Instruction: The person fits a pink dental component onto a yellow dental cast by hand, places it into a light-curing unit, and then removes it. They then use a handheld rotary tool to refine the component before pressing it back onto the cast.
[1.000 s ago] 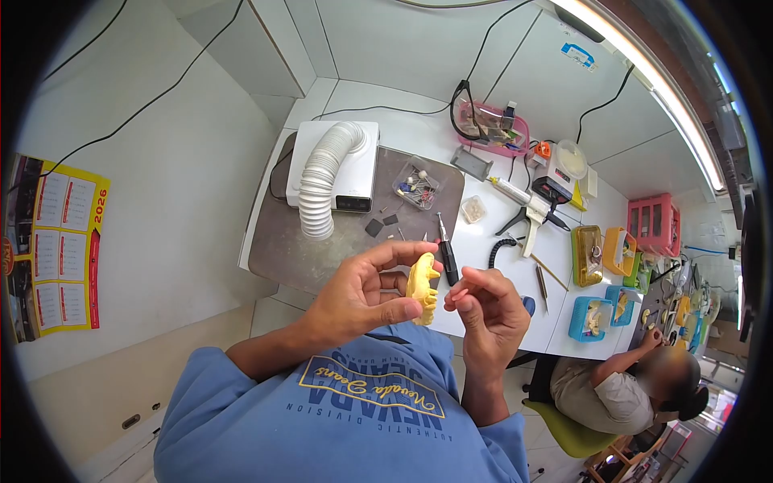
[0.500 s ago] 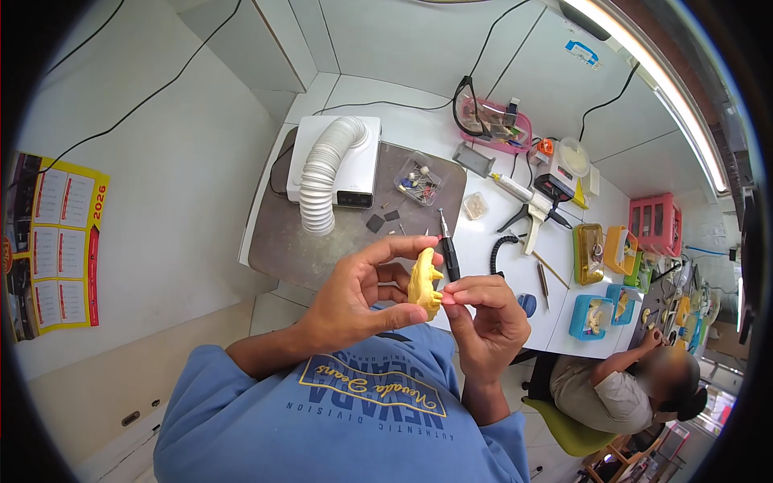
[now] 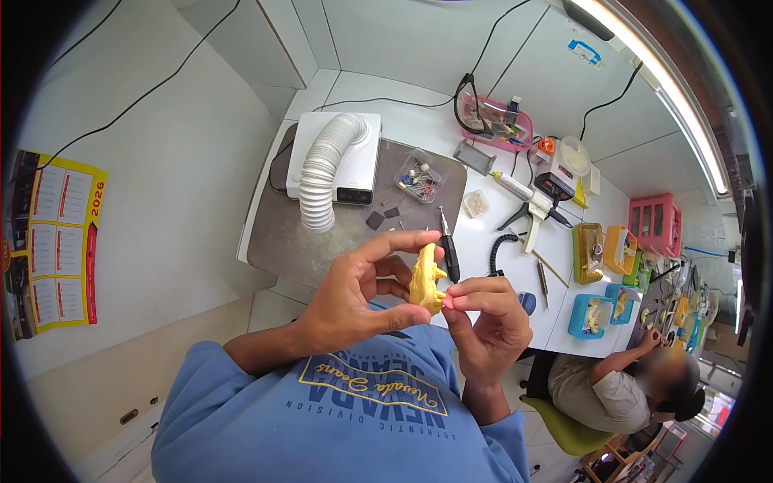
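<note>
A yellow dental cast (image 3: 423,283) with tooth stumps along its right side is held upright between the thumb and fingers of my left hand (image 3: 362,286). My right hand (image 3: 489,320) is closed in a pinch on a small pink piece (image 3: 448,301), right at the lower teeth of the cast. Most of that pink piece is hidden by my fingertips. Just beyond the cast, a black handpiece (image 3: 449,249) with a metal tip lies on the bench.
A white box unit (image 3: 354,153) with a ribbed hose (image 3: 316,181) stands on a brown mat (image 3: 274,241). Nearby are a clear box of burs (image 3: 419,177), a dispensing gun (image 3: 523,201) and blue baskets (image 3: 581,315). A person (image 3: 612,386) sits at the right.
The pink piece and my right fingertips have shifted very slightly at the cast's teeth. Both hands keep the same hold.
</note>
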A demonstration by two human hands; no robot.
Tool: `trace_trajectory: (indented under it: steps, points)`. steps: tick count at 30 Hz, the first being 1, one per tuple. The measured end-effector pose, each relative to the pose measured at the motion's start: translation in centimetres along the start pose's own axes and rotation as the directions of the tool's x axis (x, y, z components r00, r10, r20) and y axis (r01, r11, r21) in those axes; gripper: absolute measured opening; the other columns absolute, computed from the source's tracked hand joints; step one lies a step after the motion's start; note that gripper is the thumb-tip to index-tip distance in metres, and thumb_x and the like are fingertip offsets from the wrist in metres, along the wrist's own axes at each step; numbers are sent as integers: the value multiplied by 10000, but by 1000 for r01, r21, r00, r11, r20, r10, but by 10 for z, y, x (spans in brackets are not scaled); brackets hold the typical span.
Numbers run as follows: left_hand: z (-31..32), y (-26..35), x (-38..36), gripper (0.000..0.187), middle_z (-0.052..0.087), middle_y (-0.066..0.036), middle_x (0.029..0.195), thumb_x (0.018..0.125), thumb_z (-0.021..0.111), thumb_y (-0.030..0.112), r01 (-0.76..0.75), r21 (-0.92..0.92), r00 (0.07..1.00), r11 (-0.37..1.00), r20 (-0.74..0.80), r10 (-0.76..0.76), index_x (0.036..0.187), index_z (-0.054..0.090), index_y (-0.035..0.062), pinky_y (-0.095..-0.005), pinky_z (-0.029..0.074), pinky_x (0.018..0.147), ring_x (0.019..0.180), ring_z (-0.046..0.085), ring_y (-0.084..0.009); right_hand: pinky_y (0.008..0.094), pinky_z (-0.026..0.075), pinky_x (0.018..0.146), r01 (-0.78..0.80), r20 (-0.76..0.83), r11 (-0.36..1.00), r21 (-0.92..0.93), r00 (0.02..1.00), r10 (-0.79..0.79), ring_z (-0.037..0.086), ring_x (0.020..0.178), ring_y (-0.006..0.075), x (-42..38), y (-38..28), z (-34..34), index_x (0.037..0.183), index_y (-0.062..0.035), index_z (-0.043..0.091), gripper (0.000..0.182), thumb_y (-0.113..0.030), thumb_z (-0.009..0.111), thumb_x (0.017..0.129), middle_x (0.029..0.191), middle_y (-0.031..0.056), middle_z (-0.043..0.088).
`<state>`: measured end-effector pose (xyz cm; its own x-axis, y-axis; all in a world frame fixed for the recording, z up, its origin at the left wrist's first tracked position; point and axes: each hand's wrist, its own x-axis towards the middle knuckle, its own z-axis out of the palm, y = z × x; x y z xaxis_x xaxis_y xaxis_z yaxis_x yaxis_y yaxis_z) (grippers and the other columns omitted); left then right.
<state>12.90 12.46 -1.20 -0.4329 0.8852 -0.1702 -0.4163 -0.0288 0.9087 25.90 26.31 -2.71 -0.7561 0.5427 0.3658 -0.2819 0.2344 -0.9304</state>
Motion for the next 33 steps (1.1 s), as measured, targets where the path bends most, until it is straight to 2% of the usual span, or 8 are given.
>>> trace_trajectory:
  steps: [11,18,20,24,26,33]
  points:
    - [-1,3,-1,825,500,-160,1362,740,830,88,-53,101,998,993,31,50,1428,381,17,-329,507,963,1140,575,-169,253,540,679,36,3,999,-16,999,-36,682,797,176,-1,-2,-2,916,-14,698,238,109,748,719,932,145,684]
    - [0,4,-1,818,502,-158,1351,741,830,93,-58,122,998,991,45,53,1424,388,15,-324,514,952,1131,587,-177,248,538,651,27,33,999,-21,999,-27,685,768,172,-1,-1,-6,923,-9,702,236,87,766,718,911,145,696]
    - [1,2,0,784,494,-99,1302,755,832,155,-92,109,996,990,33,88,1409,424,13,-280,543,861,946,612,-112,246,537,642,24,33,1000,-18,999,-23,685,762,172,0,-1,-7,922,-10,705,235,82,771,716,903,144,697]
    - [1,2,0,779,495,-99,1302,749,836,158,-108,127,994,986,32,105,1405,436,26,-272,545,854,934,610,-105,239,536,617,47,41,998,-30,998,-46,687,753,174,0,-2,-8,909,-18,712,227,71,777,710,883,145,702]
    - [-1,3,-1,849,506,-145,1330,719,857,149,-75,174,996,982,61,65,1422,398,21,-315,515,937,1116,591,-166,238,536,611,51,46,998,-26,998,-50,688,751,174,0,-2,-8,906,-22,715,228,67,779,707,877,147,703]
    - [0,1,-2,854,515,-132,1310,697,867,151,-136,180,989,974,75,124,1415,421,31,-277,522,883,991,599,-109,250,552,599,95,51,995,-36,994,-93,694,731,176,-2,-4,-9,918,-40,727,257,72,780,693,864,146,701]
